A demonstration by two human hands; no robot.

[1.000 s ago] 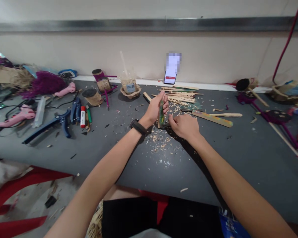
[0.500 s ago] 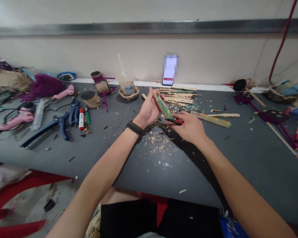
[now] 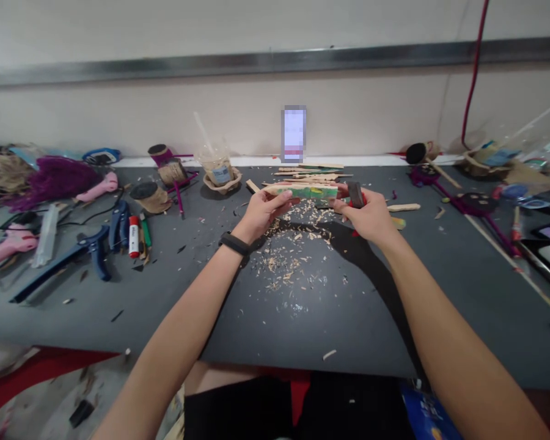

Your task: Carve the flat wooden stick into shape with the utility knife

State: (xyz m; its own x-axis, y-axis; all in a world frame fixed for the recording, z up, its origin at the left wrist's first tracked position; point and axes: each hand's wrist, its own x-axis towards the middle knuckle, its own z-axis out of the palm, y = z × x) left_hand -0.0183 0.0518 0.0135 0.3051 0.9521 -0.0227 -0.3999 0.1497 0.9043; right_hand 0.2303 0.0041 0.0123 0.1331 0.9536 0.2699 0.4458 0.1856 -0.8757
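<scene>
My left hand point(image 3: 262, 212) is closed around the left end of a flat wooden strip point(image 3: 309, 192) with green and yellow paint on its side. The strip lies nearly level above the table. At its right end is my right hand point(image 3: 371, 215), closed on a red-and-black utility knife point(image 3: 356, 195); the blade cannot be made out. Pale wood shavings point(image 3: 286, 263) are scattered on the table below both hands. Behind the strip lie several carved wooden sticks point(image 3: 318, 166). Another painted strip point(image 3: 398, 223) is partly hidden by my right hand.
A phone point(image 3: 294, 133) leans on the wall. A drink cup point(image 3: 219, 171) stands in a cardboard holder. Blue cutters point(image 3: 96, 244), a red-and-white marker point(image 3: 134, 237) and pink glue guns point(image 3: 16, 244) lie left. Purple-wrapped pieces point(image 3: 479, 211) lie right.
The wooden strip has swung from steeply slanted to nearly level. My right hand has turned, bringing the knife upright at the strip's right end. The camera view has shifted slightly right.
</scene>
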